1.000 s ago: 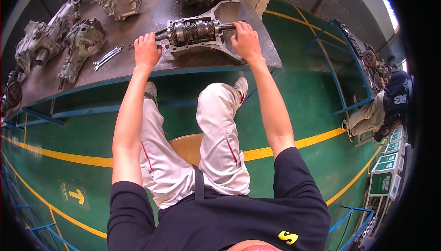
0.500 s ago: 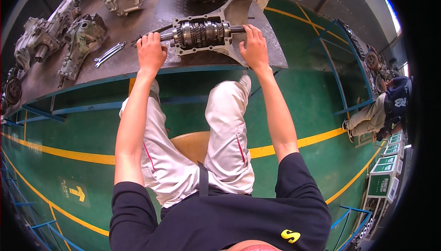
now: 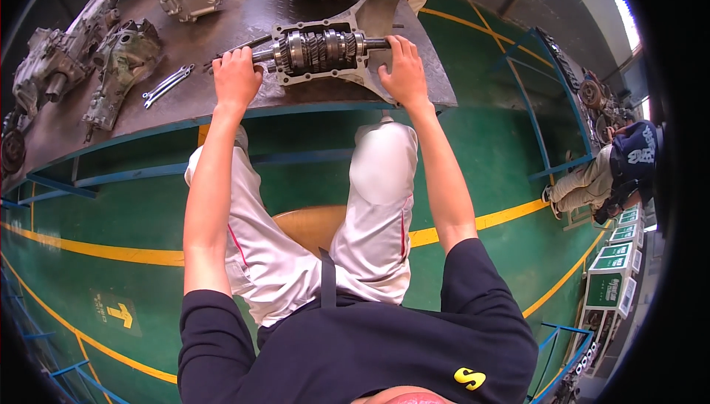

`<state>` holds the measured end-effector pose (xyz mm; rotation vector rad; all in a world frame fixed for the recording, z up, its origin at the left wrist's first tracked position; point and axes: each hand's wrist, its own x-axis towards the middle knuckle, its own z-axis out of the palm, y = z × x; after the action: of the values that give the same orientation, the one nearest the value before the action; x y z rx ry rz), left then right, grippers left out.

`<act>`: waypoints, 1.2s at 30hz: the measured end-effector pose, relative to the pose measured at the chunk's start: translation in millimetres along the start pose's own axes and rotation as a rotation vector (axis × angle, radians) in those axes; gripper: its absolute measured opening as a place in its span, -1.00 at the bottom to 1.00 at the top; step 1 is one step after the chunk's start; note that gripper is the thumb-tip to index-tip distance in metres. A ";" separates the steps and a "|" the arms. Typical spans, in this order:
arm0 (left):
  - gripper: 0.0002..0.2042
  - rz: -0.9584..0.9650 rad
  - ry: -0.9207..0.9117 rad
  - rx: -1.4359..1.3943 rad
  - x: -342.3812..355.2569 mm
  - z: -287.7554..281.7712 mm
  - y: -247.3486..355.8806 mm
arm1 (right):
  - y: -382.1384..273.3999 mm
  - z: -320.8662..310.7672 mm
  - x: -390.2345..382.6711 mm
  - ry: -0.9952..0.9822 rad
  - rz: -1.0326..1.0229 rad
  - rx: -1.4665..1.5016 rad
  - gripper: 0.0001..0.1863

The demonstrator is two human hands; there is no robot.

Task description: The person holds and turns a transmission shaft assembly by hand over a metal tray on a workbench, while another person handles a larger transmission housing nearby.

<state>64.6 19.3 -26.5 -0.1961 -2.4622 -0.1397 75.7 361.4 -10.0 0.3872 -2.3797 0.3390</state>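
The gear shaft (image 3: 319,50) lies horizontally in an open grey housing (image 3: 370,23) near the front edge of the table (image 3: 244,12). The left hand (image 3: 237,77) is closed around the left shaft end; its grip is narrow and wrapped on the shaft. The right hand (image 3: 404,71) rests at the right shaft end, fingers curled over the stub and the housing rim; whether it clamps the shaft fully cannot be told.

Risks from this position:

- Drop. The housing sits close to the table edge, directly above the person's knees. If the shaft is lifted unevenly, the heavier gear cluster could tip and slide toward the lap.
- Pinch. The right hand's fingers lie between shaft end and housing wall. A shaft that settles back abruptly could trap them.
- Slip. The parts look oily; a narrow one-handed grip on the smooth left end could lose hold.
- Snag. Two wrenches (image 3: 168,84) lie just left of the left hand; an elbow sweep could push them off the table.
- Crowding. Other housings (image 3: 118,60) stand well apart to the left and rear, limiting room to set the shaft down.
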 end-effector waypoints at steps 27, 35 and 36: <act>-0.82 -0.063 -0.368 -0.001 9.6 -30.2 3.0 | 0.2 -23.0 7.4 -0.113 -0.146 -0.060 -0.41; -0.81 -0.107 -0.365 0.009 22.5 -23.2 2.5 | 11.0 -10.3 25.0 -0.238 -0.113 -0.085 -0.40; -0.81 -0.107 -0.366 0.009 23.5 -24.0 3.0 | 13.4 -10.8 26.4 -0.240 -0.113 -0.085 -0.40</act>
<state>61.5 21.1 7.1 -0.0914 -2.8391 -0.1498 58.5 372.6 13.8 0.5462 -2.5816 0.1458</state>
